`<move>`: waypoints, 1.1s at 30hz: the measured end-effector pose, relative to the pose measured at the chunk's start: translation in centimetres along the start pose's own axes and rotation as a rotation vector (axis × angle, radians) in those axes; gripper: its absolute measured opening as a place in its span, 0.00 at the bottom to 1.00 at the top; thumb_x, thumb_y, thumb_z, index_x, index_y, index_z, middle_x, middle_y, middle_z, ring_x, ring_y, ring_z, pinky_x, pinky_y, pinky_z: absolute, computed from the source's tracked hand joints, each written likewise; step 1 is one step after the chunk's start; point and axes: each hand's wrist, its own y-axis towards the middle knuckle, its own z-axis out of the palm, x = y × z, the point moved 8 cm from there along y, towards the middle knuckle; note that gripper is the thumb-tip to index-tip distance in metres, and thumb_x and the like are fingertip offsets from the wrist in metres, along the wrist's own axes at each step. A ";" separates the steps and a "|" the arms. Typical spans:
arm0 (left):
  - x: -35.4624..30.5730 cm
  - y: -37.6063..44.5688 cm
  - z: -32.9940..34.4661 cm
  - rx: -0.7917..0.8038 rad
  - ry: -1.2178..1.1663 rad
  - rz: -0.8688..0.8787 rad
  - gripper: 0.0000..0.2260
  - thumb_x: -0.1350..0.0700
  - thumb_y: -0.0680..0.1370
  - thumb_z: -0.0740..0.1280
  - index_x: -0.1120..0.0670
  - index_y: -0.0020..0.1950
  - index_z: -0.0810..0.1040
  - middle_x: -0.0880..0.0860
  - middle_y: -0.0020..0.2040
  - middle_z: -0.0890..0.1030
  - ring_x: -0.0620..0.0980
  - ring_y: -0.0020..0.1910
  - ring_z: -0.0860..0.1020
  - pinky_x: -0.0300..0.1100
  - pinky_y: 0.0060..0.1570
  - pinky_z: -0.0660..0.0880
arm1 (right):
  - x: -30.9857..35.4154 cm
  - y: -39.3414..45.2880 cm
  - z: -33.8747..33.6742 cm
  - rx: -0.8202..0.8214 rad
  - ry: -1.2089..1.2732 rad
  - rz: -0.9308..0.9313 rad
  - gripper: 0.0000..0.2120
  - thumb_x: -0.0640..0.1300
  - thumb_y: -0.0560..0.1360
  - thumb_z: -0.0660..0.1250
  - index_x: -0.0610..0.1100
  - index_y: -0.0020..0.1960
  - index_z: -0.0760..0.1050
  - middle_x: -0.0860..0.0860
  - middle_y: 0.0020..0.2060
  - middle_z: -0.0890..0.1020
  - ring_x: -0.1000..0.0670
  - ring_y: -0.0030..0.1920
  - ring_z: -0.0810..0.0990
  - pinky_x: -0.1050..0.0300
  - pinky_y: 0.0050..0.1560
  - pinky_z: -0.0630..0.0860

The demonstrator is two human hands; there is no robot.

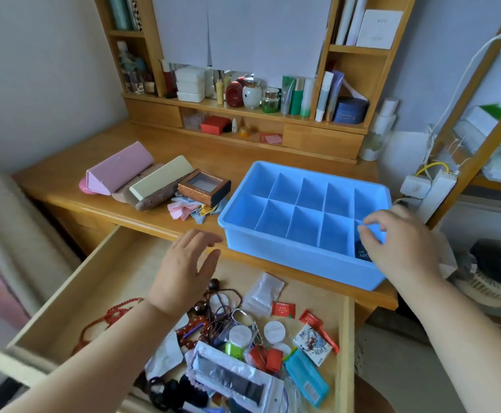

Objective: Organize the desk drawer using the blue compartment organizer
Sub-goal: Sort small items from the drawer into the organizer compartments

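Both hands hover between the open drawer and the blue compartment organizer.

The blue compartment organizer (pixel 303 216) sits on the table (pixel 100 186), just ahead of both hands. The right hand (pixel 401 242) is over its near right compartment, fingers loosely curled and gripping nothing, with a small dark item (pixel 362 253) in that compartment just below the fingertips. The left hand (pixel 183 269) is flat and spread, holding nothing, above the pulled-out drawer (pixel 100 272), close to the organizer's near left corner. Beneath and behind the left wrist lie bead strings (pixel 213 317), sachets and small round tins. Ahead and left of the left hand, a pink case (pixel 118 169) rests on the table.
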 end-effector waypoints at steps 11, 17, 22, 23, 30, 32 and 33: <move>16.2 -17.1 3.5 0.632 0.195 -0.813 0.17 0.53 0.76 0.63 0.51 0.65 0.74 0.51 0.64 0.74 0.48 0.54 0.75 0.39 0.54 0.72 | 11.3 -21.5 16.4 0.993 0.284 -0.316 0.18 0.54 0.77 0.62 0.60 0.67 0.70 0.63 0.63 0.72 0.58 0.61 0.71 0.61 0.58 0.70; 19.7 -18.6 2.8 0.695 0.321 -0.974 0.43 0.37 0.70 0.68 0.53 0.77 0.54 0.56 0.75 0.59 0.59 0.73 0.59 0.52 0.70 0.63 | 10.1 -23.4 18.1 0.992 0.131 -0.324 0.28 0.59 0.77 0.61 0.68 0.73 0.53 0.63 0.71 0.62 0.57 0.69 0.63 0.62 0.66 0.62; 20.0 -17.6 2.4 0.737 0.352 -0.878 0.31 0.48 0.70 0.69 0.49 0.71 0.66 0.52 0.64 0.74 0.53 0.61 0.73 0.44 0.53 0.75 | 10.2 -22.8 18.4 0.987 0.111 -0.291 0.30 0.60 0.75 0.62 0.67 0.73 0.54 0.63 0.67 0.67 0.57 0.67 0.65 0.62 0.64 0.63; 19.8 -17.3 2.3 0.700 0.311 -0.859 0.26 0.51 0.70 0.69 0.48 0.68 0.71 0.51 0.60 0.77 0.51 0.56 0.76 0.40 0.47 0.74 | 10.2 -22.6 18.5 0.977 0.130 -0.273 0.29 0.59 0.75 0.63 0.67 0.72 0.55 0.63 0.67 0.68 0.57 0.67 0.65 0.62 0.64 0.64; 18.1 -15.5 0.0 0.377 -0.020 -0.947 0.05 0.55 0.74 0.69 0.46 0.48 0.81 0.46 0.43 0.82 0.47 0.41 0.78 0.34 0.35 0.69 | 10.3 -19.6 16.7 0.793 0.201 -0.154 0.18 0.56 0.75 0.63 0.60 0.65 0.72 0.63 0.57 0.76 0.59 0.56 0.73 0.65 0.51 0.70; 15.7 -14.3 0.6 0.324 -0.384 -1.011 0.06 0.55 0.76 0.69 0.45 0.41 0.82 0.49 0.41 0.84 0.50 0.42 0.82 0.33 0.37 0.74 | 11.1 -18.2 15.7 0.711 0.351 -0.077 0.14 0.54 0.75 0.66 0.57 0.60 0.76 0.64 0.51 0.78 0.62 0.50 0.74 0.68 0.46 0.68; 13.8 -13.7 1.5 0.362 -0.590 -1.012 0.07 0.56 0.77 0.69 0.47 0.41 0.83 0.53 0.42 0.85 0.52 0.43 0.83 0.35 0.39 0.77 | 11.7 -17.7 15.4 0.716 0.476 -0.019 0.14 0.53 0.74 0.67 0.57 0.59 0.76 0.64 0.49 0.79 0.64 0.48 0.75 0.71 0.46 0.69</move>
